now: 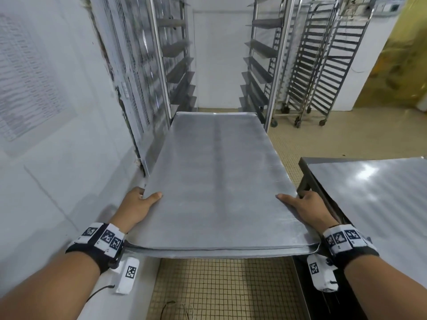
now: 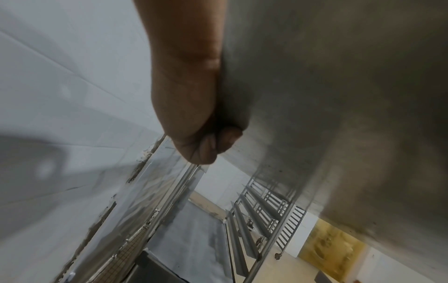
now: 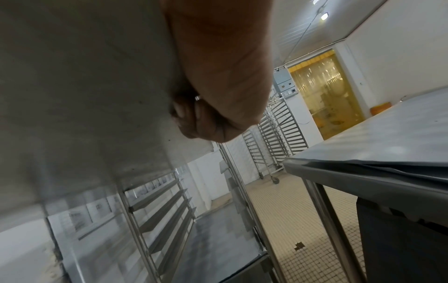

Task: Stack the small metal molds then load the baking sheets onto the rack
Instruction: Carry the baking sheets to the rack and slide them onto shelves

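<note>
I hold a stack of grey baking sheets [image 1: 215, 181] level in front of me, its far end between the uprights of the steel rack [image 1: 159, 65]. My left hand [image 1: 141, 202] grips the left long edge, thumb on top and fingers [image 2: 208, 147] curled under the sheets' underside [image 2: 327, 95]. On the right long edge my right hand [image 1: 298, 204] grips the same way, with its fingers [image 3: 194, 118] curled beneath the underside [image 3: 84, 86]. Lower in the rack [image 3: 164, 210] lies another sheet [image 3: 218, 239], also seen in the left wrist view [image 2: 191, 239]. No small molds are in view.
A white wall [image 1: 57, 158] runs close along my left. A steel table [image 1: 374, 192] stands right beside my right hand. Several wheeled racks [image 1: 323, 65] stand at the back right, near a yellow strip curtain [image 3: 324, 92]. Tiled floor [image 1: 312, 139] lies between them.
</note>
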The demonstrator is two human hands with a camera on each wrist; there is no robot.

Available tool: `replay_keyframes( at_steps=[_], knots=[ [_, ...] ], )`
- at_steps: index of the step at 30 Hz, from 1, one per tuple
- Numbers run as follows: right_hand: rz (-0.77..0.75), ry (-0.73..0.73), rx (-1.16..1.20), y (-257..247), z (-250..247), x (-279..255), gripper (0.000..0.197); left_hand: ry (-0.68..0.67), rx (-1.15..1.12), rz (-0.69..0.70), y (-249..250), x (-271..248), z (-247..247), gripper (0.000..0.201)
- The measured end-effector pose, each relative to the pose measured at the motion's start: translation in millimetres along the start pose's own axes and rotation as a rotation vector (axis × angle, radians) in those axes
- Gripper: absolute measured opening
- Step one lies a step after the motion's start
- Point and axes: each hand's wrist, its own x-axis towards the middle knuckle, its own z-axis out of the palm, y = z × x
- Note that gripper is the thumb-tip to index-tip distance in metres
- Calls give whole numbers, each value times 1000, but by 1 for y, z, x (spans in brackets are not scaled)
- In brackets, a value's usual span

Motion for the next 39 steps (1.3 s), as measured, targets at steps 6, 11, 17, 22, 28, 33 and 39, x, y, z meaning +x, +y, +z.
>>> replay_keyframes(
  at_steps=[6, 11, 17, 22, 28, 33, 39],
  knots=[
    [22, -2, -1, 3, 22, 49, 46, -21, -52, -19, -5, 54, 25, 41],
    [28, -14, -20, 8, 36, 118, 53, -14, -47, -44, -8, 114, 50, 44],
    [-6, 4, -79, 4, 45, 208, 65, 17, 4, -67, 10, 181, 80, 49],
    [29, -6, -90, -6, 53, 264, 62, 22, -2, -77, 15, 234, 95, 58],
    [55, 12, -67, -28, 63, 316, 55, 12, -1, -78, 33, 296, 106, 76],
    [80, 36, -34, -36, 74, 356, 66, 27, -57, -48, 32, 351, 113, 67],
    [77, 48, -136, -55, 79, 392, 69, -14, -78, -24, 46, 394, 116, 65]
  ],
)
